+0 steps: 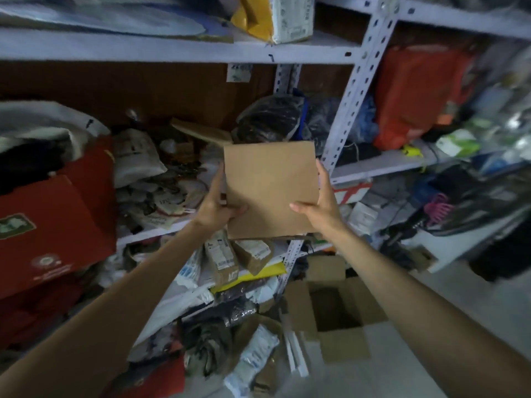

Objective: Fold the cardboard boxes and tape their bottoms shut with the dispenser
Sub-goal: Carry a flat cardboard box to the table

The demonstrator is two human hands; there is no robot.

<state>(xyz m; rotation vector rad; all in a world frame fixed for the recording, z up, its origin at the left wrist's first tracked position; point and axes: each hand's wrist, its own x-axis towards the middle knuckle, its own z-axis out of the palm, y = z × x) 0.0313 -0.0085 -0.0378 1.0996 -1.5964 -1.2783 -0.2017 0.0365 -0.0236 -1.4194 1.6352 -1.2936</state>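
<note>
Both hands, left hand (217,203) and right hand (321,206), grip the cardboard box (271,189) by its side edges, held up before the cluttered shelf (172,50); such light edge holds could let it slip; no dispenser is visible.

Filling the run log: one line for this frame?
phase: box held up | left hand: gripping cardboard box left edge | right hand: gripping right edge | tape dispenser: not visible | open box: on floor

Two bare forearms, sleeveless, unadorned hands (218,205)
</note>
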